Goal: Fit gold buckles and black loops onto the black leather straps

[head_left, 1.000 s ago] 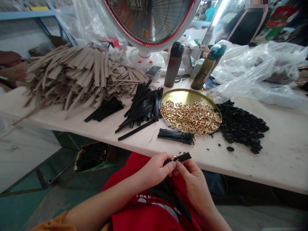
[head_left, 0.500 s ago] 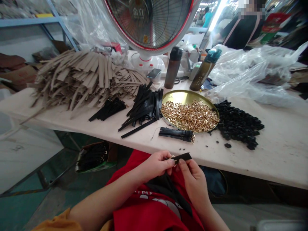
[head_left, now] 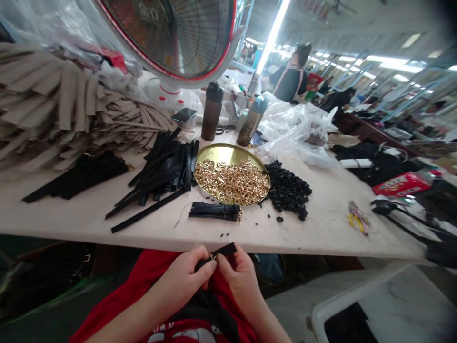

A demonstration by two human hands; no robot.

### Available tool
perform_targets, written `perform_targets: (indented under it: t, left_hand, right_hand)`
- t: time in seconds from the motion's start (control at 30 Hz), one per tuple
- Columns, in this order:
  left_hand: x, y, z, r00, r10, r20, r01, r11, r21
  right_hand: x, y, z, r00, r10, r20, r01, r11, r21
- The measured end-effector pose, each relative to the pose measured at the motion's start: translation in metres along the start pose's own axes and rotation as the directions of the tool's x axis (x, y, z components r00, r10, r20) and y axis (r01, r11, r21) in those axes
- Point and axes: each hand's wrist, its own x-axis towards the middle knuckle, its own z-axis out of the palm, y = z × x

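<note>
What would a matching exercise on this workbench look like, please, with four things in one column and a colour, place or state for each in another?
Things:
1. Black strap
2. Round tray
3. Pliers
4. Fan

Descriptions:
A. Has a red rim
B. Holds a heap of small gold pieces
C. Between the left hand and right hand
D. Yellow on the handles

Right pairs: 1-C, 2-B, 3-D, 4-A

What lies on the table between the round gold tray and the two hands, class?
The head view shows a bundle of black strips and, nearer the table edge, two small black bits.
</note>
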Motion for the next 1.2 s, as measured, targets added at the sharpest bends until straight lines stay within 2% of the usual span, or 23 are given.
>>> perform_targets:
  t: [0.07,0.13,0.23,0.3,0.33,0.4,0.43,0.47,0.53,0.63,0.73,0.77,0.8,0.83,0.87,0.9,0.93,1.0,1.1,1.2]
  left_hand:
    - [0.01,-0.003,0.001,0.999,-0.024,0.03,0.025,0.999,-0.037]
    - [0.02,-0.002,0.003,0.998,-0.035,0.058,0.039,0.996,-0.085]
    - [0.03,0.005,0.005,0.999,0.01,0.045,-0.002,0.987,-0.158]
    - [0.035,0.012,0.006,0.997,0.056,0.052,-0.049,0.99,-0.129]
    - [0.036,0.015,0.006,0.995,0.067,0.076,-0.06,0.994,-0.092]
    - [0.039,0.019,0.006,0.992,0.061,0.115,-0.06,0.998,-0.012]
    - [0.04,0.021,0.006,0.992,0.049,0.113,-0.051,0.999,0.016]
    - [0.042,0.021,0.006,0.994,0.031,0.101,-0.035,0.999,0.029]
    - [0.043,0.021,0.006,0.997,-0.007,0.078,0.005,1.0,0.026]
    - [0.043,0.019,0.008,0.995,-0.034,0.095,0.033,0.999,0.006]
    - [0.038,0.019,0.008,0.996,-0.032,0.082,0.032,0.999,0.002]
    - [0.037,0.02,0.008,0.997,-0.03,0.07,0.03,1.0,-0.003]
    - [0.035,0.022,0.008,0.998,-0.026,0.061,0.027,1.0,-0.013]
    - [0.033,0.025,0.009,0.999,-0.018,0.05,0.019,0.999,-0.028]
    - [0.032,0.029,0.009,0.999,-0.006,0.039,0.008,0.999,-0.047]
    - [0.03,0.032,0.01,1.0,0.008,0.027,-0.006,0.998,-0.067]
    - [0.029,0.036,0.011,1.0,0.023,0.015,-0.022,0.996,-0.086]
    - [0.025,0.041,0.012,0.999,0.053,0.003,-0.053,0.991,-0.125]
    - [0.018,0.043,0.012,0.997,0.079,-0.025,-0.082,0.984,-0.16]
    - [0.011,0.04,0.009,0.991,0.092,-0.1,-0.107,0.982,-0.158]
  right_hand:
    - [-0.001,0.001,-0.002,0.998,-0.061,-0.027,0.059,0.996,-0.061]
    - [-0.004,0.0,-0.007,0.988,-0.156,-0.004,0.153,0.978,-0.139]
    - [-0.001,-0.005,-0.023,0.959,-0.236,0.157,0.265,0.942,-0.205]
    - [0.011,-0.003,-0.047,0.95,-0.231,0.208,0.282,0.924,-0.26]
    - [0.02,0.0,-0.064,0.957,-0.225,0.185,0.274,0.91,-0.311]
    - [0.044,0.011,-0.102,0.968,-0.241,-0.069,0.184,0.87,-0.458]
    - [0.058,0.018,-0.123,0.948,-0.265,-0.176,0.128,0.824,-0.552]
    - [0.071,0.026,-0.142,0.934,-0.282,-0.218,0.081,0.764,-0.64]
    - [0.092,0.04,-0.172,0.95,-0.245,-0.195,0.022,0.675,-0.737]
    - [0.106,0.05,-0.19,0.966,-0.212,-0.15,0.032,0.671,-0.741]
    - [0.099,0.044,-0.178,0.961,-0.227,-0.158,0.049,0.701,-0.712]
    - [0.092,0.038,-0.169,0.965,-0.201,-0.167,0.046,0.758,-0.651]
    - [0.085,0.032,-0.158,0.973,-0.149,-0.177,0.034,0.849,-0.528]
    - [0.076,0.025,-0.145,0.982,-0.073,-0.175,0.01,0.941,-0.337]
    - [0.068,0.018,-0.131,0.989,0.028,-0.143,-0.039,0.997,-0.068]
    - [0.059,0.011,-0.117,0.991,0.1,-0.088,-0.082,0.978,0.191]
    - [0.05,0.004,-0.102,0.989,0.145,-0.019,-0.126,0.913,0.389]
    - [0.036,-0.007,-0.076,0.98,0.178,0.085,-0.193,0.771,0.607]
    - [0.023,-0.015,-0.05,0.965,0.22,0.142,-0.253,0.642,0.724]
    - [0.019,-0.017,-0.038,0.955,0.254,0.154,-0.281,0.606,0.744]
